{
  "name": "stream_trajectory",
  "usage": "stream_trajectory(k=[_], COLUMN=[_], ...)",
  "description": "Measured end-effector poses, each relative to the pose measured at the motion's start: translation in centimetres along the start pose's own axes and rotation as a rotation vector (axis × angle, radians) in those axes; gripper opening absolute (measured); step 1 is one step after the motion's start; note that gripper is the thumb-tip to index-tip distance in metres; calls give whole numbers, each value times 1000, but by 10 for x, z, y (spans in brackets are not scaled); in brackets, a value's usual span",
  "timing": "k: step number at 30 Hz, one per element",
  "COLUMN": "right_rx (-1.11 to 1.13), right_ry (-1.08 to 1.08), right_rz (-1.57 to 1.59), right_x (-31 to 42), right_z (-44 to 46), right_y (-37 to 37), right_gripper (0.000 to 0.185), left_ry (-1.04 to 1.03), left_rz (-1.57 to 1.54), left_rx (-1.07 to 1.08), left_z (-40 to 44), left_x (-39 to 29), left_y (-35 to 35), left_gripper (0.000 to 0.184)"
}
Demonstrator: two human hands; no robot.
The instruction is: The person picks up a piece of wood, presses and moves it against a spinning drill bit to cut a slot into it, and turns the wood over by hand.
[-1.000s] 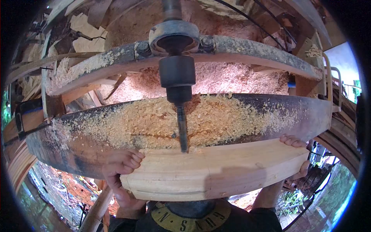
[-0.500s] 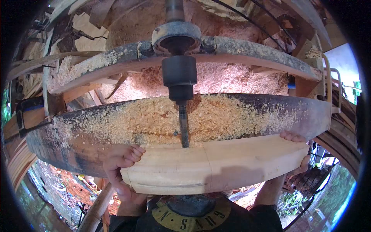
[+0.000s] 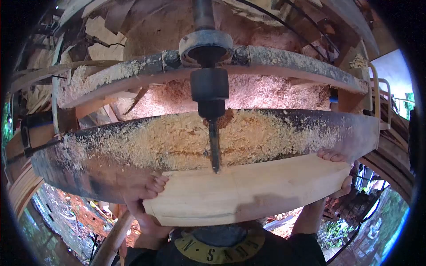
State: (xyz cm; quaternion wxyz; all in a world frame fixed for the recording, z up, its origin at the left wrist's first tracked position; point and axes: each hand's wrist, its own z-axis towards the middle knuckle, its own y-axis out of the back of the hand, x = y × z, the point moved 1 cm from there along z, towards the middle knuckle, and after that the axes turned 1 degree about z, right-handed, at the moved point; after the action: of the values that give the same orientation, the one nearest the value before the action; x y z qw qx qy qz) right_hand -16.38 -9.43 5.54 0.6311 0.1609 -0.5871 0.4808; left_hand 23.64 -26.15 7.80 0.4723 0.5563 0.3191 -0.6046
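A pale block of wood (image 3: pixel 248 188) spans the front of the work table, held at both ends. My left hand (image 3: pixel 144 195) wraps round its left end, fingers on top and thumb below. At the far end my right hand (image 3: pixel 339 170) grips it, fingertips over the top edge and the rest partly hidden behind the wood. A drill bit (image 3: pixel 214 148) in a dark chuck (image 3: pixel 210 86) points down, its tip at the block's back edge. Whether the tip is inside the wood I cannot make out.
Wood shavings (image 3: pixel 257 133) cover much of the dark table (image 3: pixel 97 173). Behind it a wooden beam (image 3: pixel 293 62) crosses at chuck height, dusted with chips. A clamp (image 3: pixel 37 133) sits at the left end. A round pole (image 3: pixel 113 239) leans below the table's left front.
The block has slid slightly and turned a little between my hands, with its left end shifting right and down. The drill bit now meets its back edge slightly further right in view.
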Motion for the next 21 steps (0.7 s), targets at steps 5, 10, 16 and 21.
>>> stream_trajectory(k=[5, 10, 16, 21], right_rx=[-23, -30, -29, -28], right_ry=[12, -8, -20, -13], right_rz=[3, 31, 44, 45], right_x=[-14, -25, -27, -26], right_z=[-11, -12, -15, -16], right_y=[19, 27, 33, 36], right_gripper=[69, 69, 69, 70], left_ry=[-6, -69, -129, -92], left_rz=[-172, -137, -64, -72], left_rx=[-59, -256, -267, -308], left_z=[-10, -5, -1, 4], left_x=[2, -1, 0, -3], left_y=[-3, -28, -29, -34], left_gripper=[59, 60, 59, 60])
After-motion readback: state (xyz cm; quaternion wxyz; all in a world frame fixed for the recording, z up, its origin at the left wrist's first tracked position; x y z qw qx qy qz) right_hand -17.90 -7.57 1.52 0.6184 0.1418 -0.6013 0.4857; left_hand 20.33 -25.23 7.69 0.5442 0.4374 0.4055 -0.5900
